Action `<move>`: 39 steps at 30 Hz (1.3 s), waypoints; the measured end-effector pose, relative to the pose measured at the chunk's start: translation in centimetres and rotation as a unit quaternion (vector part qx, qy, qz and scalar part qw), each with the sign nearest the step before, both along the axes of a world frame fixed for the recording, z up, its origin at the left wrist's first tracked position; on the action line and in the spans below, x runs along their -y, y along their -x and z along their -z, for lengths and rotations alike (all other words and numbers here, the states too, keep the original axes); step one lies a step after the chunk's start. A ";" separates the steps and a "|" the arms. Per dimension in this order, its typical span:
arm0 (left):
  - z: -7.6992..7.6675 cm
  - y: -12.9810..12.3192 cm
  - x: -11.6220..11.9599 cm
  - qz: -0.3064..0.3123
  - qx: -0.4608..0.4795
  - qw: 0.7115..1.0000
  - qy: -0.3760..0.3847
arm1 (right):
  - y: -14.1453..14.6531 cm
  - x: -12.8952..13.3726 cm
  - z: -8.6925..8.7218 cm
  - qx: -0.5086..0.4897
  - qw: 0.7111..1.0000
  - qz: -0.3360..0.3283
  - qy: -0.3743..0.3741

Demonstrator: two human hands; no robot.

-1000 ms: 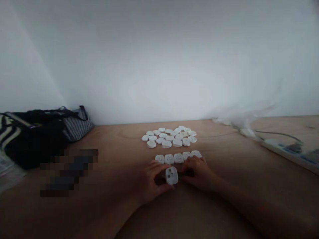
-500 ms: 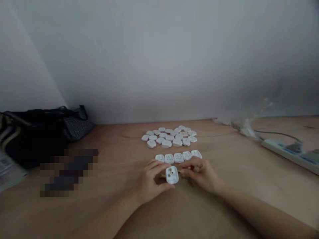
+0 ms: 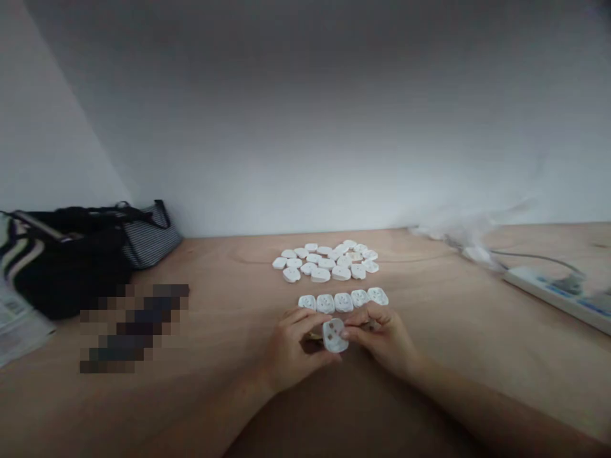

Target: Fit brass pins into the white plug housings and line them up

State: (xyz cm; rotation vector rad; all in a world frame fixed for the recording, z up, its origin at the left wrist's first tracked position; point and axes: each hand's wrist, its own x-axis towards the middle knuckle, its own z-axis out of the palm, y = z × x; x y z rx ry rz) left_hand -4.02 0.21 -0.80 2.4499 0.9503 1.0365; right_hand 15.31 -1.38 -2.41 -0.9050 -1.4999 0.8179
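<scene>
The L hand (image 3: 292,351) and R hand (image 3: 382,338) sit low on the desk (image 3: 229,299), close together in front of the body, forearms coming in from the bottom of the view. Btwn them, a white plastic socket cover (image 3: 335,336) is held up off the desk, tilted, its face w/ small dark holes turned up toward the camera. Both grips are closed on it: the L fingers (image 3: 305,324) wrap its left side, and the R fingers (image 3: 356,324) press in on its right edge.

Just past the hands is a row of five matching covers (image 3: 343,301), lying side by side, nearly touching, faces up. The R hand's knuckles are just short of the row's right end. Further on, a loose pile of more white covers (image 3: 322,261) lies in a rough round heap, some overlapping, well apart from the row.

To the left on the desk is a pixelated dark patch (image 3: 133,327), too blurred to tell what it is. Past that are a black bag (image 3: 71,270), a grey striped bag (image 3: 150,240) and a printed paper (image 3: 16,324) at the desk edge. On the right are a white power strip (image 3: 548,294), its cable (image 3: 539,256), and crumpled clear plastic (image 3: 465,240). A pale wall (image 3: 305,127) runs along the far edge of the desk.
</scene>
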 end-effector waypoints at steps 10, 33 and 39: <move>-0.4 -0.3 0.3 -0.008 -0.014 0.999 -0.041 | -0.5 0.2 -0.6 0.215 0.958 0.079 -0.174; -0.5 -0.2 0.4 -0.004 -0.006 1.000 0.001 | -0.3 0.3 -0.9 0.128 0.988 -0.062 0.053; -0.8 -0.6 0.9 -0.024 -0.073 0.995 -0.062 | 0.2 0.3 -0.3 0.105 0.992 -0.040 0.052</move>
